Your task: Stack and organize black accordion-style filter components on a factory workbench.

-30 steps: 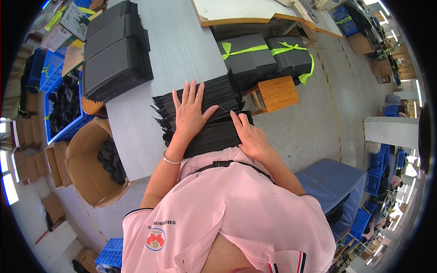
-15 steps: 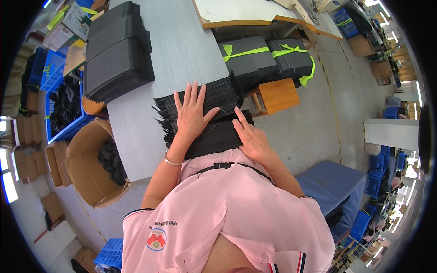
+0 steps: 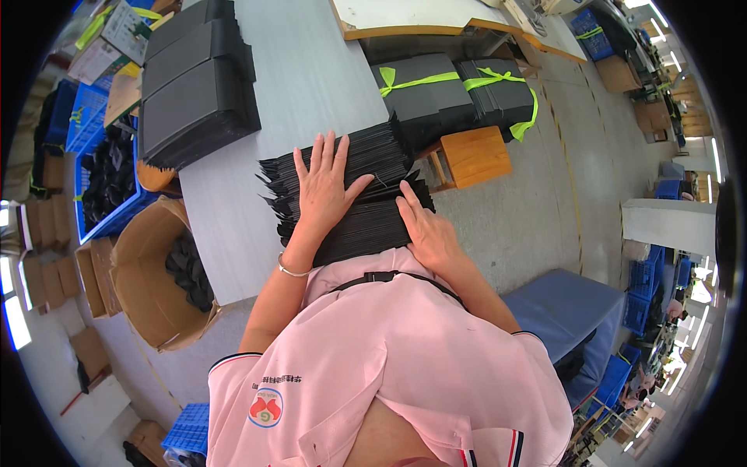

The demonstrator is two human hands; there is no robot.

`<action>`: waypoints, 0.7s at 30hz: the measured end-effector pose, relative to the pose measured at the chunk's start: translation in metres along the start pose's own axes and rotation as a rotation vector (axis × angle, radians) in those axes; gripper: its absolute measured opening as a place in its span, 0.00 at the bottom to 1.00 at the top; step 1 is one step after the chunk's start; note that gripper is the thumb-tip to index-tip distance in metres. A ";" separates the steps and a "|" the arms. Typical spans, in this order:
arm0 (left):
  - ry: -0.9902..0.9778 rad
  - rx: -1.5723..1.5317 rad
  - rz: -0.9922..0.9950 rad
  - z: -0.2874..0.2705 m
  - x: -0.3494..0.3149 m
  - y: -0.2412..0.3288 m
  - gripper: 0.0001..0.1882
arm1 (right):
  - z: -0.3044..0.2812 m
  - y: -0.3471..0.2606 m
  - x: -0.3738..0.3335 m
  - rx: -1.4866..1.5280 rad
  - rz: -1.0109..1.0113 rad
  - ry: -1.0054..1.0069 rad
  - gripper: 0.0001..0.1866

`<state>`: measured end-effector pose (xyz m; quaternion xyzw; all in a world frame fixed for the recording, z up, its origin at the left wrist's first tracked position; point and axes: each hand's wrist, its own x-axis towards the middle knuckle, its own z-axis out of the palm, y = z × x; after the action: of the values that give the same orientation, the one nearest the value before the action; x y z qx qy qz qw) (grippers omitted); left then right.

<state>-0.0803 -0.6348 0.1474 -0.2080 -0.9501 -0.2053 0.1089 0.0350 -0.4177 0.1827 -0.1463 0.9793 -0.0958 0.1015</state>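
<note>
A thick row of thin black sheets (image 3: 362, 232), packed edge up, lies on the table in front of my body. My left hand (image 3: 323, 187) rests flat on top of it, fingers spread and pointing away from me. Over the right end of the row is my right hand (image 3: 426, 229), its fingers stretched out and the fingertips touching the sheets. A short pale strand shows on the sheets between the two hands. Neither hand grips anything. What the sheets are made for cannot be made out.
Stacked black sheets (image 3: 194, 113) stand at the table's far left. Black bundles (image 3: 428, 101) tied with green strips lie beyond a wooden stool (image 3: 476, 157). Left of the table (image 3: 226, 226) are a cardboard box (image 3: 144, 288) and a blue crate (image 3: 101, 222); a blue padded block (image 3: 564, 307) is at right.
The view has shifted slightly. Both hands stay in nearly the same place on the black sheets, with their fingers still stretched out.
</note>
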 end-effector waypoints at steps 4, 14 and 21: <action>-0.006 -0.001 -0.002 0.002 0.000 -0.001 0.45 | 0.000 -0.001 0.000 -0.008 0.011 -0.010 0.51; -0.016 0.003 -0.003 0.001 0.001 0.000 0.45 | -0.007 0.002 0.002 0.066 0.008 -0.013 0.50; -0.012 0.011 -0.007 0.001 -0.002 -0.001 0.45 | -0.039 0.002 0.014 0.359 0.022 0.000 0.50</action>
<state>-0.0795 -0.6357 0.1453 -0.2052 -0.9527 -0.1991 0.1034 0.0120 -0.4142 0.2177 -0.1149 0.9480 -0.2682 0.1271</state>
